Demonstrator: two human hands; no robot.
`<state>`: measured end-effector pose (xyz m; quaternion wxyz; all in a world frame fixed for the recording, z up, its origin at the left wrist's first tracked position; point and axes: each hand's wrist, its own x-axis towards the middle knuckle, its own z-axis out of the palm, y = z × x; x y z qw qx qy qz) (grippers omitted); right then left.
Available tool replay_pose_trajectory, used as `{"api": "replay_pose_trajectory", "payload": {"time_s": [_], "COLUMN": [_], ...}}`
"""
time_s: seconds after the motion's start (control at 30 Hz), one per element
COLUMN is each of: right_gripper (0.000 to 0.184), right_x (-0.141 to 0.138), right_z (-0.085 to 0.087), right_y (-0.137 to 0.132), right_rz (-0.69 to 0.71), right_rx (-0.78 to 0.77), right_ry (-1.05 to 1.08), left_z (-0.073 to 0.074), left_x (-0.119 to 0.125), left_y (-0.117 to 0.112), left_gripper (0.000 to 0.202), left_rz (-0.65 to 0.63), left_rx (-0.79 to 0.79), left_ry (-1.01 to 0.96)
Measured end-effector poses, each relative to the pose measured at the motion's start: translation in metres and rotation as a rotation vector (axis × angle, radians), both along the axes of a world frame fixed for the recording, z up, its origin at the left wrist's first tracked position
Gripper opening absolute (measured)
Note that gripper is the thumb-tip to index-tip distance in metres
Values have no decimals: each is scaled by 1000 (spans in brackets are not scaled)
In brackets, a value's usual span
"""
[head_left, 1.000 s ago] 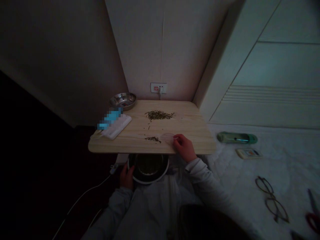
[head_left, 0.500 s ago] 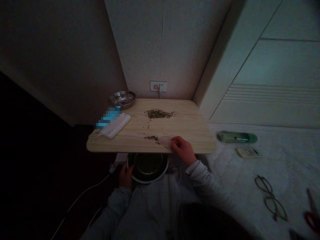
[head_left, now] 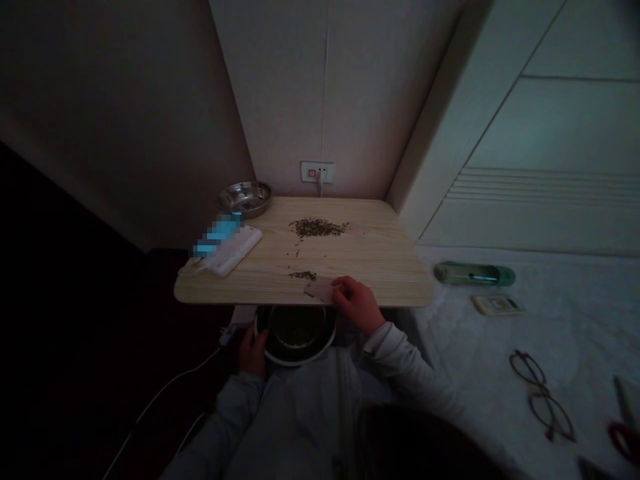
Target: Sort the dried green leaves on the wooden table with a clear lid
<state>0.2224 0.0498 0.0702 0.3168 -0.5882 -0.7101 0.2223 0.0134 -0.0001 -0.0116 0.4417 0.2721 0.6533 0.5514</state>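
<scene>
My right hand (head_left: 357, 304) is closed on a thin, see-through flat plastic piece (head_left: 320, 289) at the near edge of the wooden tabletop (head_left: 240, 287). A few dark grains lie at the piece's left edge. Just beyond it sits a small cluster of dark grains (head_left: 302, 275); a larger pile of the same grains (head_left: 318, 227) is spread farther back. Below the table edge, my left hand (head_left: 253, 351) grips the left rim of a round dark bowl with a pale rim (head_left: 295, 363). The table partly covers the bowl, and its contents are too dim to make out.
A steel bowl (head_left: 245, 198) stands at the table's back left, by a white device (head_left: 235, 250) with a blurred-out screen. Right, on white bedding, lie a green bottle (head_left: 474, 274), a remote (head_left: 497, 305), glasses (head_left: 543, 395) and red-handled scissors (head_left: 625, 437). A white cable (head_left: 175, 379) hangs left.
My right hand has drawn the plastic piece left and slightly toward the near table edge, moving a few grains with it. The left hand and the bowl have stayed in place.
</scene>
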Motion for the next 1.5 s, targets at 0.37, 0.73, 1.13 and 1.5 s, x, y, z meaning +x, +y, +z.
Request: {"api": "replay_pose_trajectory", "payload": {"time_s": [0.37, 0.73, 1.13, 1.5], "right_gripper": [18, 25, 24, 24], "right_x": [-6, 9, 27, 11], "right_z": [4, 3, -1, -5], "right_y": [-5, 15, 73, 61], "right_rz": [161, 155, -191, -73], "right_rx": [16, -115, 23, 45], "right_ry": [-27, 261, -9, -118], "left_z": [13, 10, 0, 11], "left_x": [4, 4, -1, 2], "left_y": [-1, -1, 0, 1], "left_gripper": [37, 38, 41, 40], "left_rz": [-7, -9, -8, 4], "left_rx": [4, 40, 8, 15], "left_ry": [76, 49, 64, 69]}}
